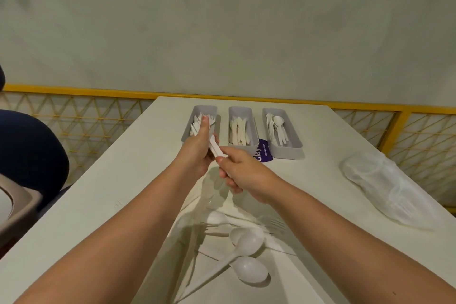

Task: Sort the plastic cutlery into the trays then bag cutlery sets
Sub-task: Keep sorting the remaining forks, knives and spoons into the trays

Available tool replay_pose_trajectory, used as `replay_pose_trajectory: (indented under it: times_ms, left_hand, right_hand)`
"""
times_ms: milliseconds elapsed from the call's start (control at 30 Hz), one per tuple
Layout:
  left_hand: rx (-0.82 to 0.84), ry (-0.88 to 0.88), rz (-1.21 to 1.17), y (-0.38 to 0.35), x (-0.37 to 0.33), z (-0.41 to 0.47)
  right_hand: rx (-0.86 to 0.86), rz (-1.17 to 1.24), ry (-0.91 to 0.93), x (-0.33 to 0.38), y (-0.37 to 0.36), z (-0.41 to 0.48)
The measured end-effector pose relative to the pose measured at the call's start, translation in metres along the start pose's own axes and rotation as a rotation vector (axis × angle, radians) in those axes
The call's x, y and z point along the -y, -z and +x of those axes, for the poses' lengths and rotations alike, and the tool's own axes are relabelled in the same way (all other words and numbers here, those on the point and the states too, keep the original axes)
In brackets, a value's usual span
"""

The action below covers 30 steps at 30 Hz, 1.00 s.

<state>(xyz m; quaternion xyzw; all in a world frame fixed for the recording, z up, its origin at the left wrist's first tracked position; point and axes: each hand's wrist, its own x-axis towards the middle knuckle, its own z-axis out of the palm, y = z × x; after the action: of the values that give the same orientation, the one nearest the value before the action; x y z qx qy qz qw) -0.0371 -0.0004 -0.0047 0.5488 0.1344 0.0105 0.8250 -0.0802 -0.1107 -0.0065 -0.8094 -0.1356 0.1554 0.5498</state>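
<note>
Three grey trays stand at the far side of the white table: a fork tray (187, 131) on the left, a knife tray (254, 131) in the middle, a spoon tray (293, 140) on the right. My left hand (199, 150) grips a bunch of white cutlery (214, 147) in front of the fork tray. My right hand (240, 170) holds the handle ends of the same bunch from the right. Loose white spoons (246, 242) and forks (274, 224) lie on the table near me, under my arms.
A pile of clear plastic bags (385, 187) lies at the table's right edge. A purple card (262, 154) lies between the middle and right trays. A dark blue chair (29, 150) stands to the left. A yellow railing (394, 128) runs behind the table.
</note>
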Motion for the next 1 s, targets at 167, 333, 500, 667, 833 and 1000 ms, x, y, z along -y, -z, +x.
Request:
replay_pose_trajectory:
  times_ms: [167, 333, 500, 667, 833, 1000]
  left_hand:
    - [-0.205, -0.217, 0.616, 0.026, -0.004, 0.034]
    - [-0.169, -0.335, 1.254, 0.052, -0.009, 0.072]
    - [0.015, -0.471, 1.553, 0.066, -0.010, 0.087]
    - [-0.001, -0.512, 1.463, 0.065, -0.010, 0.086]
    - [0.032, -0.542, 1.389, 0.067, -0.010, 0.083]
    - [0.059, -0.554, 1.365, 0.069, -0.011, 0.081]
  right_hand:
    - [-0.127, 0.013, -0.051, 0.007, 0.017, 0.034]
    - [-0.194, -0.087, -0.158, 0.011, 0.027, 0.100]
    - [-0.183, -0.213, -0.167, 0.020, 0.015, 0.157]
    - [-0.149, -0.323, -0.240, 0.025, -0.003, 0.197]
    - [-0.041, -0.548, -0.385, 0.023, -0.017, 0.219]
    - [-0.112, -0.925, -0.294, 0.021, -0.017, 0.226]
